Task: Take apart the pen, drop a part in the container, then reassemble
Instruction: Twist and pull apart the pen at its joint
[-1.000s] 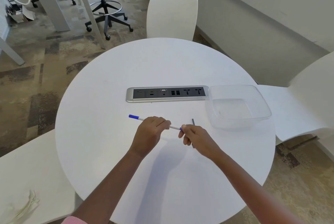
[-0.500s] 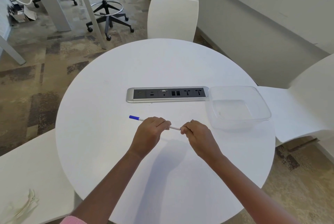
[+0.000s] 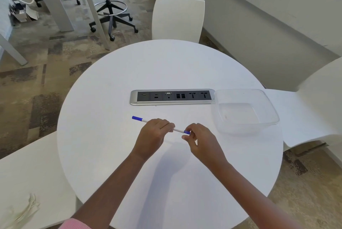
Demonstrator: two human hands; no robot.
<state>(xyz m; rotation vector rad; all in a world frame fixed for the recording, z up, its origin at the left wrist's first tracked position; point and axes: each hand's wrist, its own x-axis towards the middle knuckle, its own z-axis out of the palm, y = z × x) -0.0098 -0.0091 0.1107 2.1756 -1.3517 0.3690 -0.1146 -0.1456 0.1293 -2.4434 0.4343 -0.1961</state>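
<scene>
A thin white pen (image 3: 177, 130) with a blue cap at its left end lies level just above the round white table (image 3: 166, 66). My left hand (image 3: 152, 137) is closed around the pen's middle. My right hand (image 3: 199, 139) pinches the blue piece at the pen's right end with its fingertips. A clear plastic container (image 3: 244, 111) stands on the table to the right of my hands, with nothing visible inside it.
A silver power and socket strip (image 3: 172, 97) is set into the table behind my hands. White chairs stand at the far side (image 3: 177, 16), at the right (image 3: 314, 103) and at the left (image 3: 27, 173). A black office chair (image 3: 111, 7) stands on the carpet beyond.
A dark thin part stood up beside my right hand a second ago and is out of sight now. My right fingers have shifted at the pen's right end, where a blue tip shows.
</scene>
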